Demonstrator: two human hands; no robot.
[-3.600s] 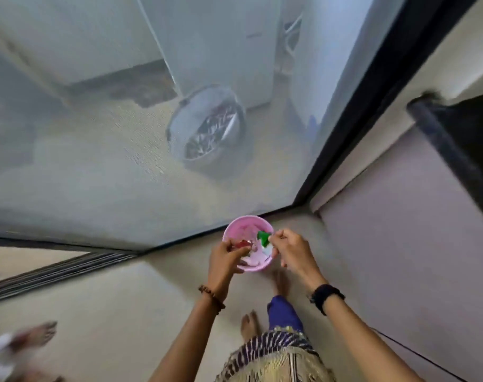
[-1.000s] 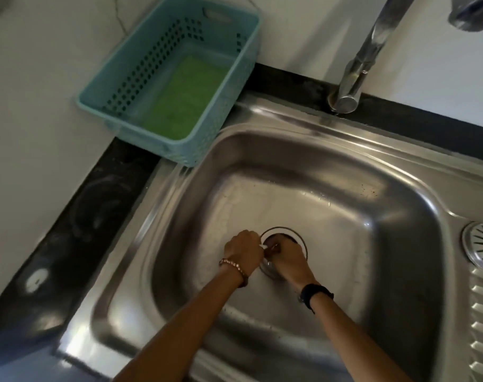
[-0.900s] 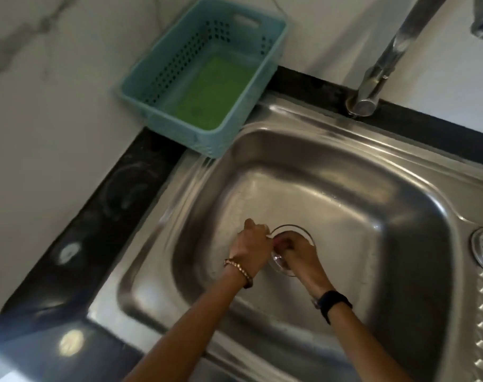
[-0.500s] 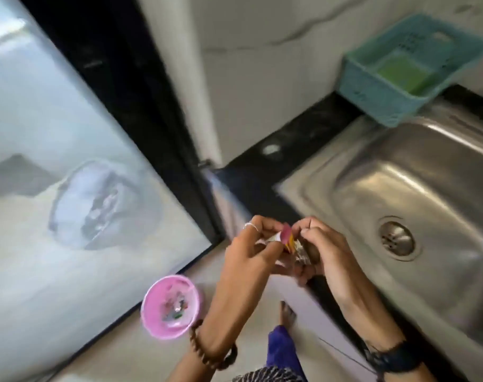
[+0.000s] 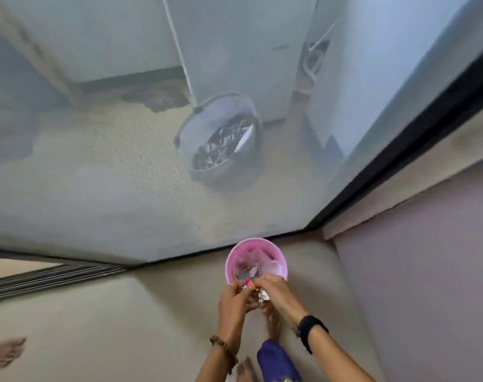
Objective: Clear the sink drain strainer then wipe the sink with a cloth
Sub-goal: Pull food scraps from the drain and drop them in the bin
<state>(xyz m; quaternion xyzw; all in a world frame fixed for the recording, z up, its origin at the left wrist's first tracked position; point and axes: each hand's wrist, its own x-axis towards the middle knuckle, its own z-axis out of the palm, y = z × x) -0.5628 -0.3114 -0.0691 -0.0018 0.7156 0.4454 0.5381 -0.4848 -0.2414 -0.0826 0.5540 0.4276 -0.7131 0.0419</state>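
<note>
Since half a sec ago the view has swung off the sink & counter, down to the floor; sink, drain and teal basket are all out of frame now. Pink bin (image 5: 256,261), which was low left of the hands, now sits straight ahead, just beyond the fingertips, on the beige floor (image 5: 111,321) close to the dark bottom rail of a screen door (image 5: 97,175).

Both hands are together above the near rim of the bin. Left hand (image 5: 233,301) has fingers curled in, thumb & forefinger pinching small bits of debris (image 5: 251,285), something pink/orange-yellow, too small to tell exactly what. Right hand (image 5: 276,292) is also closed, fingers pressed onto a crumpled silvery scrap (image 5: 263,295), looks like foil. The two hands touch at the fingertips, w/ the scraps between them. Can't tell if the strainer itself is held; no clear sight of it.

Bead bracelet (image 5: 224,351) on left wrist, black watch (image 5: 310,330) on right wrist. Inside the bin: pinkish & pale scraps, mixed, blurred.

Below the hands, bare feet on the floor & a blue-purple trouser leg (image 5: 276,363). Another bare foot (image 5: 6,352) at the far left edge, blurred.

Through the screen mesh: a pale bucket (image 5: 221,139) w/ dark & silvery rubbish inside, well apart from the pink bin, beside a white appliance or cabinet (image 5: 235,51). Mauve wall (image 5: 427,271) on the right.
</note>
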